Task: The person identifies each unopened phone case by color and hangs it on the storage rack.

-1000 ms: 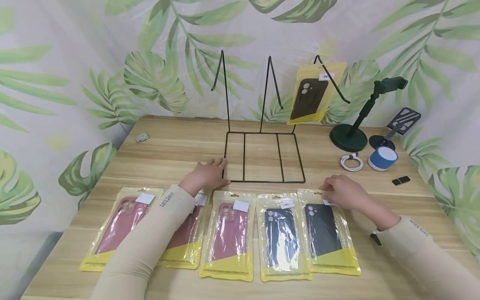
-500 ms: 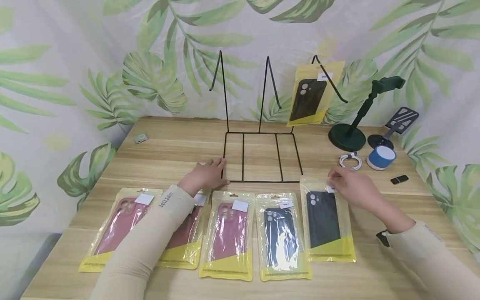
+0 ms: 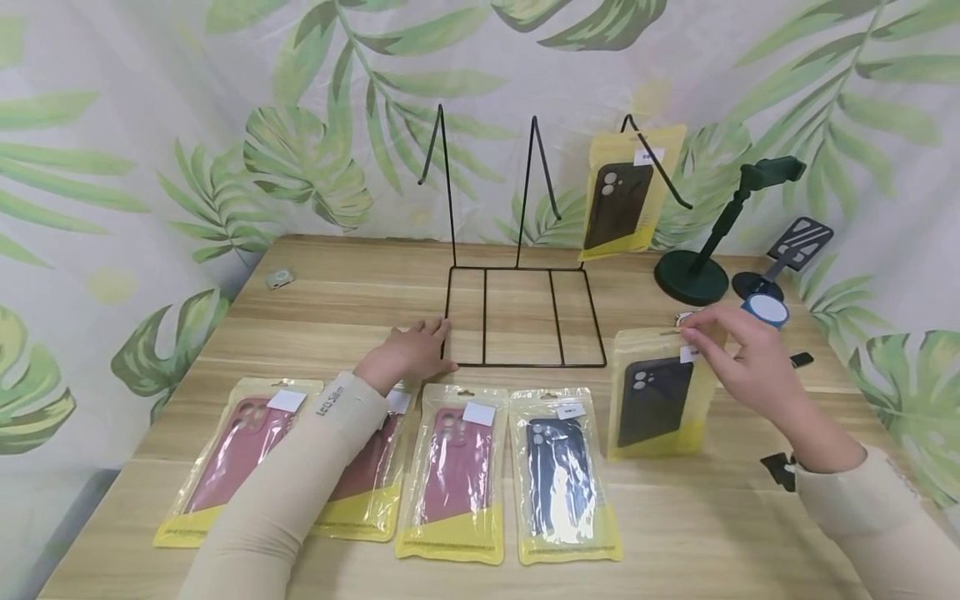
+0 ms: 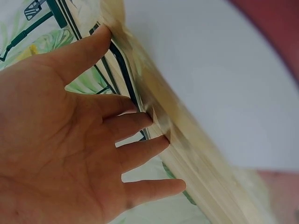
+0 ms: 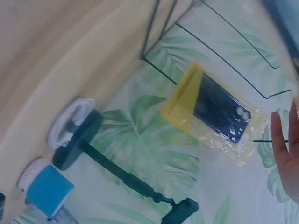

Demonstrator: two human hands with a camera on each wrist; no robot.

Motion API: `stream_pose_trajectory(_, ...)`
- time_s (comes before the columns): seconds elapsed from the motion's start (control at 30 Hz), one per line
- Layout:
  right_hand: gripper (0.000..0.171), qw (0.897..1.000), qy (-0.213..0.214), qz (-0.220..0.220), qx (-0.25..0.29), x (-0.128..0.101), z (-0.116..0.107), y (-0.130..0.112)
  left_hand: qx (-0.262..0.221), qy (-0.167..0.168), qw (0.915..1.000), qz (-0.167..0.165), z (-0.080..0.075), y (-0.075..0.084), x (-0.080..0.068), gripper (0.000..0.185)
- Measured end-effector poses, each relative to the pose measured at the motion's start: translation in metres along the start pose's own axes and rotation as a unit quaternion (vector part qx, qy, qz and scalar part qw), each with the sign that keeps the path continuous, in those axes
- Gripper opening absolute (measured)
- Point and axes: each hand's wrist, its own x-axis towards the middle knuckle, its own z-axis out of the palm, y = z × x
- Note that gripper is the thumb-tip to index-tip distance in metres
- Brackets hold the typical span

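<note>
The right hand (image 3: 738,358) has lifted the dark phone case packet (image 3: 658,393) off the table, pinching its top, probably heading for the wire rack (image 3: 525,275); the left hand (image 3: 408,354) stays flat, fingers relaxed, steadying that rack

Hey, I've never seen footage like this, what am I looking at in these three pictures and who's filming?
A person films their own two hands with three cameras. The wide picture comes from a camera on the head; the two close, tilted ones from cameras on each wrist. The left hand rests flat on the wooden table, its fingers touching the base of a black wire display rack. The right hand pinches a dark packaged phone case by its top edge, lifted above the table. Four more packaged cases lie in a row, and another dark hung case hangs on the rack's right hook. A small blue speaker and phone stands sit at the right.
</note>
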Motion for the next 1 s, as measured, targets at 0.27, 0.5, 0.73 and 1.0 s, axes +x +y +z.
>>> stream_pose_trajectory(0.27,0.029,0.995,0.055,-0.069,0.034,0.021,-0.006,-0.002,0.003,0.0,1.0,-0.003,-0.001,0.0,-0.001,0.084)
stream_pose_trajectory(0.5,0.012,0.994,0.098,-0.036,-0.006,0.056,-0.013,-0.008,0.005,0.006,1.0,0.003,0.0,0.0,-0.001,0.082)
stream_pose_trajectory(0.73,0.006,0.992,0.121,-0.016,-0.027,0.092,-0.017,-0.013,0.003,0.009,1.0,0.004,0.002,-0.001,-0.001,0.083)
stream_pose_trajectory(1.0,0.016,0.993,0.113,-0.007,-0.03,0.107,-0.017,-0.013,0.002,0.014,0.9999,0.008,0.002,-0.003,-0.001,0.083)
